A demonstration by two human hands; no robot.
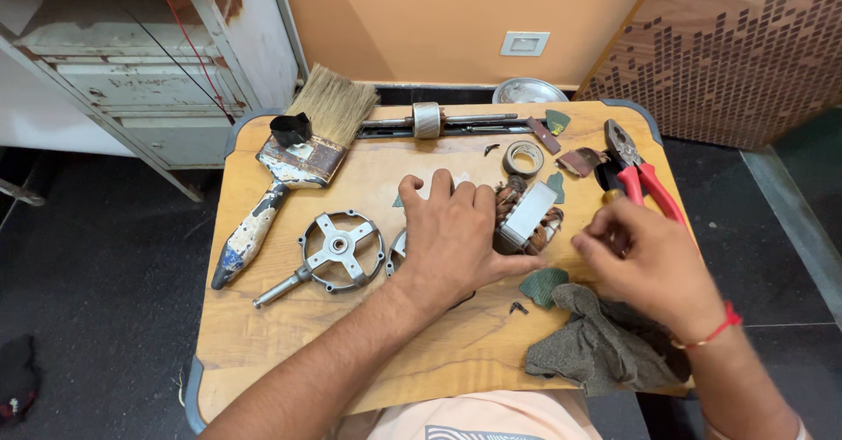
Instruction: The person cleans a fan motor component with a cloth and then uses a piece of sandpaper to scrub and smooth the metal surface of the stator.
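My left hand (452,238) lies palm down on the wooden table (263,335), fingers spread, resting against a small motor stator (529,216) with copper windings and a pale metal core. Something round and metallic is partly hidden beneath that hand. My right hand (647,260) hovers to the right of the stator with fingers curled; whether it pinches anything I cannot tell. A green paper scrap (544,285) lies between both hands.
A wide paintbrush (289,172), a metal motor end frame with a shaft (336,251), a rotor shaft (430,122), a tape roll (524,157), red-handled pliers (640,177) and a grey cloth (601,343) sit on the table. A shelf unit (132,63) stands to the left.
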